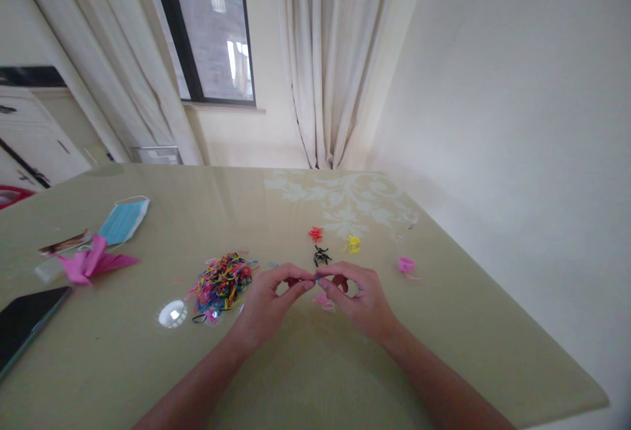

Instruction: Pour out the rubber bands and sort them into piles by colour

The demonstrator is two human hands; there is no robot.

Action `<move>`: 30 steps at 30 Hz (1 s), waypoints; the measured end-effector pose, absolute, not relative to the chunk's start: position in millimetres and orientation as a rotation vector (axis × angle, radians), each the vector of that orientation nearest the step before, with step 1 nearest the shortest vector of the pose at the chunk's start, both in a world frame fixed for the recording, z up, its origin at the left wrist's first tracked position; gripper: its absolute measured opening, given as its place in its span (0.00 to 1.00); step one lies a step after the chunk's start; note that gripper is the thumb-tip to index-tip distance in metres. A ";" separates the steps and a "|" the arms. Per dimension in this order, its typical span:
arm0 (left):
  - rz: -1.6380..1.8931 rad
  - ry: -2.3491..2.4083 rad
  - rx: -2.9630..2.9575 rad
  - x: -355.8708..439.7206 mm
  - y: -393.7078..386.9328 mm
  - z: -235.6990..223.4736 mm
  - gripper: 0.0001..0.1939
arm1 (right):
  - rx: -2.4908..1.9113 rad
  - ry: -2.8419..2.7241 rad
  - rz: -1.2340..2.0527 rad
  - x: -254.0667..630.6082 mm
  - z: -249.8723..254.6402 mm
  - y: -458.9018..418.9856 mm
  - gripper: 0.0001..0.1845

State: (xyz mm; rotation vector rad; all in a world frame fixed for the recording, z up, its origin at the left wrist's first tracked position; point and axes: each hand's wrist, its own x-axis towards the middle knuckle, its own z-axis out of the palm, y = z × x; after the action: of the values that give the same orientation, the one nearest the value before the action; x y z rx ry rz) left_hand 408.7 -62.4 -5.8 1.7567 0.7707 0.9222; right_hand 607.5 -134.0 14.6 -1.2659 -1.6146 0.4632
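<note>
My left hand [266,300] and my right hand [365,300] meet fingertip to fingertip over the table. Both are closed in a pinch on a tiny blue rubber band [317,279], mostly hidden by the fingers. Just beyond them lie small heaps of black rubber bands [322,256], red rubber bands [315,234] and yellow rubber bands [352,244]. A few pink rubber bands [324,302] show below, between the hands. To the left of my left hand sits a large mixed pile of coloured rubber bands [224,282].
A pink roll-like item [406,265] lies on the right of the table [444,344]. At left are a round white shiny object [172,313], a pink folded-paper shape [93,262], a blue face mask [124,221] and a dark phone or tablet [29,321]. A wall borders the right edge.
</note>
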 end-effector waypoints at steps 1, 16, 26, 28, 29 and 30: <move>0.926 0.769 1.755 408.8 -62.4 -6.0 0.09 | -1.273 -1.607 0.484 607.4 14.3 -133.7 0.08; 0.927 0.828 1.768 409.7 -64.0 -1.6 0.10 | -1.284 -1.506 0.699 606.3 12.8 -132.7 0.11; 0.864 0.737 1.476 414.4 -67.4 4.6 0.21 | -1.126 -1.316 1.059 607.4 14.0 -131.5 0.17; 0.855 0.736 1.478 415.3 -68.5 5.1 0.22 | -1.113 -1.301 1.085 607.4 13.4 -131.2 0.17; 0.857 0.741 1.487 415.4 -68.7 5.1 0.22 | -1.116 -1.306 1.078 608.8 14.0 -130.9 0.17; 0.863 0.750 1.502 415.2 -68.3 5.0 0.21 | -1.134 -1.325 1.046 611.8 15.4 -130.3 0.17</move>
State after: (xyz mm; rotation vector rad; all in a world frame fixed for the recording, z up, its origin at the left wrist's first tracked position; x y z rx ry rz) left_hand 415.2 -68.3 5.0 1.5022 0.7501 0.8634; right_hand 611.8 -130.3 15.4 -1.1335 -1.3250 1.0459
